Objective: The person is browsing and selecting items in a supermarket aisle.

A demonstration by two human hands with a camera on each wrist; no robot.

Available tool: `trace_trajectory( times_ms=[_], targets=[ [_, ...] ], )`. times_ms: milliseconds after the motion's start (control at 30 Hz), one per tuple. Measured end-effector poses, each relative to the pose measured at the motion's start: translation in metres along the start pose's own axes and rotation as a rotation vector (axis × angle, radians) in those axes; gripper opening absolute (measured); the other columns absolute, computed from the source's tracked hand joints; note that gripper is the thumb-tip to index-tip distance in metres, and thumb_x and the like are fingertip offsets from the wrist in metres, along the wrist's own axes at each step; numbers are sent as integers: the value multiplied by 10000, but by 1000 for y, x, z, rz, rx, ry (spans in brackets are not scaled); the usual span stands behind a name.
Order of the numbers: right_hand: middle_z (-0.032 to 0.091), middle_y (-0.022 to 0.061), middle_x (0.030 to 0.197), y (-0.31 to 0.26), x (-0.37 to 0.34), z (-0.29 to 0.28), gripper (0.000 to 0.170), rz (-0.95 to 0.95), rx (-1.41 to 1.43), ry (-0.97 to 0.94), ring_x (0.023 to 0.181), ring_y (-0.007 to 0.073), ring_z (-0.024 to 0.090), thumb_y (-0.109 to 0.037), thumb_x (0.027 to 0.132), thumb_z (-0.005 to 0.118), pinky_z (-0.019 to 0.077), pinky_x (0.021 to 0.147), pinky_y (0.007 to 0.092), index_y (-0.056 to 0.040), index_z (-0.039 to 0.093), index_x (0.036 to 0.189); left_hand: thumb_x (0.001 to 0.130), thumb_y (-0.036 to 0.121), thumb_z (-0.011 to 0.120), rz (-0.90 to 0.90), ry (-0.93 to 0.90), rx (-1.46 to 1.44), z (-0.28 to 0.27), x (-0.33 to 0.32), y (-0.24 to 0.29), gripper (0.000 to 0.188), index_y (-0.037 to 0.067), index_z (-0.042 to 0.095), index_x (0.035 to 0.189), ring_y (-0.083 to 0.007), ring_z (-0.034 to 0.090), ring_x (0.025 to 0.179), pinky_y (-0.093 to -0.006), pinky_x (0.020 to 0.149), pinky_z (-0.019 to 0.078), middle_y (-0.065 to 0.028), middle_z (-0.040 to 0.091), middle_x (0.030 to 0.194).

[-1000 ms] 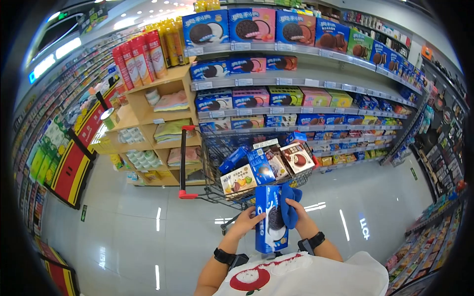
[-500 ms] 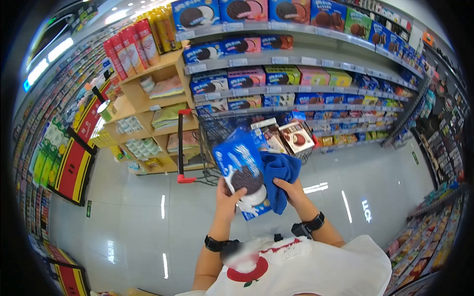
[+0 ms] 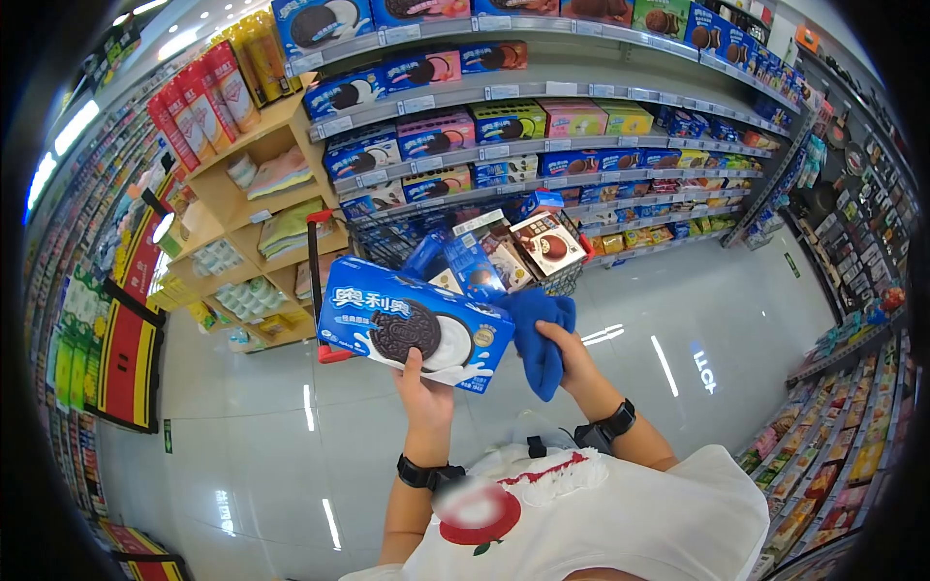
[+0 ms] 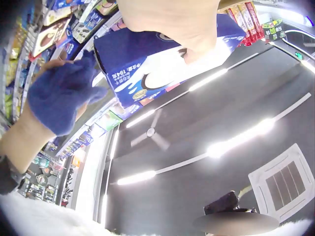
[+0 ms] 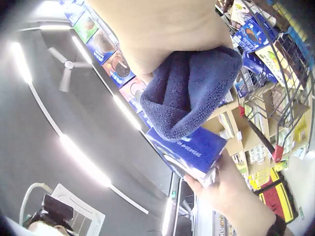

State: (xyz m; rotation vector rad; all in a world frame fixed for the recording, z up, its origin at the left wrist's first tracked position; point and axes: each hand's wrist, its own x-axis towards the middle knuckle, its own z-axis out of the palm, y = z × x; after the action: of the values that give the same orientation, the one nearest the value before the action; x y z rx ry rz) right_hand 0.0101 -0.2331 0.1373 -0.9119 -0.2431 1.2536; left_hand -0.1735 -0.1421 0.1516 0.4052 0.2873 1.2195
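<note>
My left hand (image 3: 423, 399) grips a blue Oreo cookie box (image 3: 407, 324) from below, thumb across its printed front. The box lies sideways, its front turned up toward the head camera. In my right hand (image 3: 570, 358) is a bunched dark blue cloth (image 3: 539, 339), held just past the right end of the box. In the right wrist view the cloth (image 5: 192, 93) overlaps the end of the box (image 5: 189, 150). Behind both hands stands a shopping cart (image 3: 315, 261) holding several boxes, among them a white and brown box (image 3: 545, 242).
Store shelves (image 3: 426, 102) with rows of cookie boxes run behind the cart. A wooden display rack (image 3: 291, 116) with folded towels and cups adjoins them on the left. Red and yellow display panels (image 3: 121, 358) stand at far left, another shelf (image 3: 833, 436) at right. Grey tiled floor (image 3: 262, 436) lies below.
The cookie box has turned from upright to sideways, and my left hand has moved leftward with it. The cloth has come away from the box's front to beside its right end.
</note>
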Motion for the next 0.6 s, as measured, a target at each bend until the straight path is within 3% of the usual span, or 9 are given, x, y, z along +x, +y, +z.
trace_trajectory(
  times_ms=[133,267,433,600],
  targets=[
    [573,91,1032,16,5,10,456,51,-218,-79,893,188,577,-201,788,615,476,783,322,-21,452,1173,861,205,530,14,-12,119,-12,8,-21,419,37,404,1223,-261,461,1137,-437,959,375,-123,473,1219],
    [581,83,998,22,18,10,414,41,-260,-96,883,175,571,-185,771,608,466,778,306,-19,493,1132,868,202,510,58,36,170,-14,20,-34,418,44,386,1235,-280,476,1120,-444,945,392,-124,465,1222],
    [588,83,963,10,50,-13,380,47,-463,-76,844,167,574,-170,758,611,468,752,290,-13,520,1092,851,130,518,-26,84,134,-21,48,-54,431,65,357,1246,-256,466,1115,-425,939,400,-103,451,1212],
    [588,80,948,1,106,-58,406,125,-93,107,816,157,576,-206,781,623,476,715,288,-27,494,1121,820,64,512,-152,182,159,-34,98,-90,486,76,330,1270,-243,466,1110,-394,940,396,-92,450,1207]
  ],
)
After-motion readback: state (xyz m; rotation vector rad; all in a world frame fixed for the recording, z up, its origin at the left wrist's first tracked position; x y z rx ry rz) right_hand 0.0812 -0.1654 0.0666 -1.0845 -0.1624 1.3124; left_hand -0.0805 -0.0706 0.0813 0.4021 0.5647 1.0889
